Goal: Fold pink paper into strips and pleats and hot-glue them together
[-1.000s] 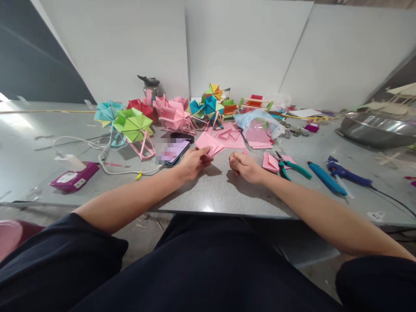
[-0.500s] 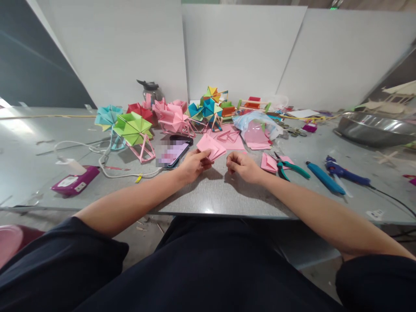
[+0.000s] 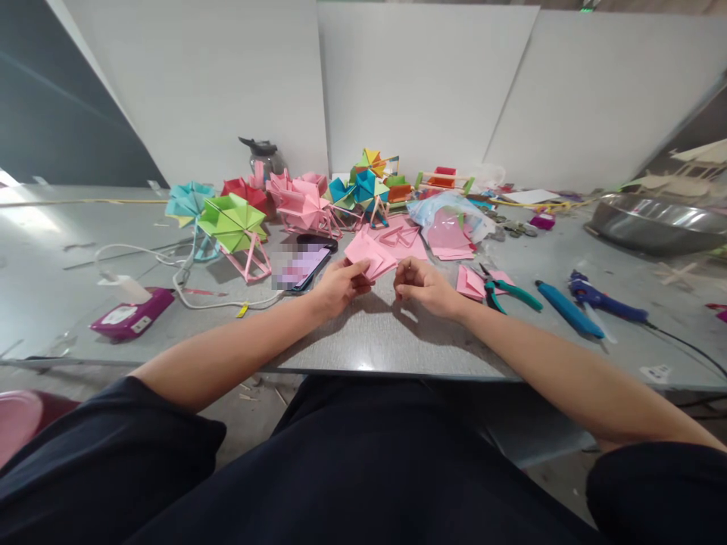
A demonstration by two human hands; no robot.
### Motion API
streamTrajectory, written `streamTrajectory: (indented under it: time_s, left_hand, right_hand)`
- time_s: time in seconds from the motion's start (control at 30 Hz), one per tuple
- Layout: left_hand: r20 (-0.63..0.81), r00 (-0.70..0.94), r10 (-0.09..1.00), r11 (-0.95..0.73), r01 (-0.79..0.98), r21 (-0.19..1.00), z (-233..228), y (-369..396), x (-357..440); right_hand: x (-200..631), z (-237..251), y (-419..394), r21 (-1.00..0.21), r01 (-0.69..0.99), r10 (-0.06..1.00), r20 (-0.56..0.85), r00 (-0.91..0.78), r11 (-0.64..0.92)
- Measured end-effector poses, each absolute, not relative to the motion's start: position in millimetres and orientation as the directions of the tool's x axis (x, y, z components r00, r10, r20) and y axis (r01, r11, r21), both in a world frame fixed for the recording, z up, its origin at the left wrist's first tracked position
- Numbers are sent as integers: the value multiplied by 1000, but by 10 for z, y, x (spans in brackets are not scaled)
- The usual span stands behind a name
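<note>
My left hand (image 3: pixel 341 289) pinches folded pink paper (image 3: pixel 369 253) above the table, thumb on top and fingers beneath. Its layers overlap at slightly different angles. Just right of the paper's edge is my right hand (image 3: pixel 425 289), its fingers loosely curled and a little apart, with nothing visible in them. More folded pink paper (image 3: pixel 469 281) lies beyond that wrist, beside teal-handled pliers (image 3: pixel 516 294). Behind the held paper, pink sheets with a pink triangular frame (image 3: pixel 397 236) rest on the table.
Paper wheel models, one of them green (image 3: pixel 232 222), stand along the back. A phone (image 3: pixel 304 266) lies left of my left hand. To the right are a blue-handled tool (image 3: pixel 569 309), a glue gun (image 3: pixel 607 299) and a metal basin (image 3: pixel 653 223). A purple power socket (image 3: pixel 133 314) sits left.
My right hand's fingers have loosened from a pinch and moved slightly up, nearer the paper's edge. The left hand keeps its hold on the folded paper.
</note>
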State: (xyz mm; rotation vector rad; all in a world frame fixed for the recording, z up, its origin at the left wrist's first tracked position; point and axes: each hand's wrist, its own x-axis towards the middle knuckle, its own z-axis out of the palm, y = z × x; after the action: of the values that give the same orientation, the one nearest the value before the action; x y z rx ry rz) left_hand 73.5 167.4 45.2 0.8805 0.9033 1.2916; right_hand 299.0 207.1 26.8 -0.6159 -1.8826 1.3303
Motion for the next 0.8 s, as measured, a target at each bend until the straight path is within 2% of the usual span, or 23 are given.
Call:
streamTrajectory:
  time_s: [0.23,0.37,0.5,0.8]
  left_hand:
    - [-58,50,997,73,-400,914,447,1679,734]
    - [-40,49,998,56,-393,918,432,1689,719]
    - [-16,69,997,40,-361,932,408,1687,734]
    - [108,49,993,-93,-244,965,352,1615,829]
  right_hand:
    - [2952,226,2055,-949,-43,760,277,-589,313]
    - [2973,236,2062,-946,66,819,240,-521,318]
    - [2978,268,2040,-892,193,855,299,-424,408]
    - [2855,282,1926,-923,170,869,247,-429,346]
